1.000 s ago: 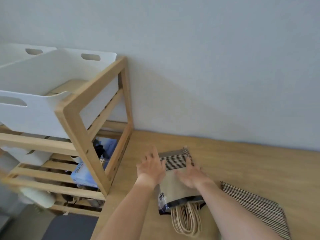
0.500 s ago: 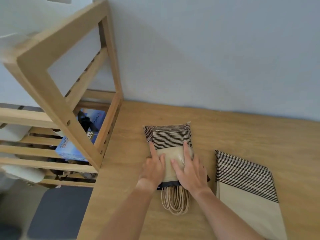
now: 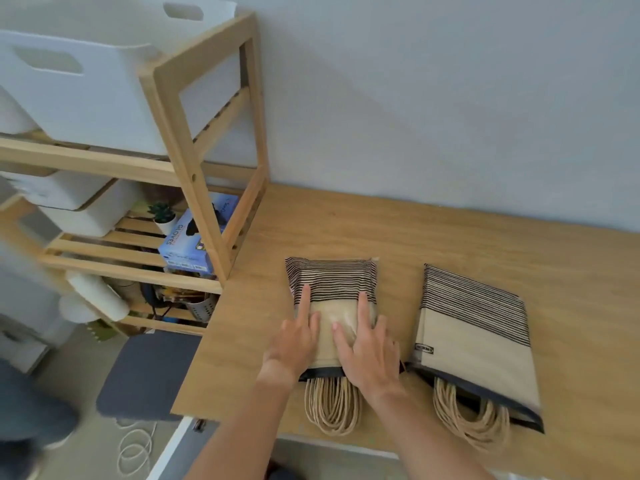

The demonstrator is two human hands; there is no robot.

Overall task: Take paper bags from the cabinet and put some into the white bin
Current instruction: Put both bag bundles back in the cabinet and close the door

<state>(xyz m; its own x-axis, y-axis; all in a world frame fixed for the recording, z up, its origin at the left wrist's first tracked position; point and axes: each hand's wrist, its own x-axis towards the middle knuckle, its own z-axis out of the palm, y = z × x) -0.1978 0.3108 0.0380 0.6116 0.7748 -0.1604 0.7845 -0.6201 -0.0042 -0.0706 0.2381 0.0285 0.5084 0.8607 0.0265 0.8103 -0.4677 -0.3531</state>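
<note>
Two flat packs of beige paper bags with black stripes and rope handles lie on the wooden table [image 3: 433, 237]. The smaller pack [image 3: 330, 282] is in the middle, wrapped in clear film. My left hand [image 3: 294, 341] and my right hand [image 3: 367, 344] both rest flat on it with fingers spread, pressing it down. A larger pack [image 3: 474, 330] lies just to its right, untouched. The white bin [image 3: 86, 81] stands on the top shelf of the wooden rack [image 3: 194, 161] at the left.
More white bins [image 3: 86, 206], a blue glove box [image 3: 194, 244], a small potted plant [image 3: 162, 216] and a metal cup [image 3: 199, 308] sit on the rack's lower shelves. A dark mat [image 3: 145, 372] and a coiled cord [image 3: 135, 448] lie on the floor.
My hands slid back along the smaller pack and now lie flat on its lower half. The view has tilted down and back, bringing the larger pack and the white bin into sight.
</note>
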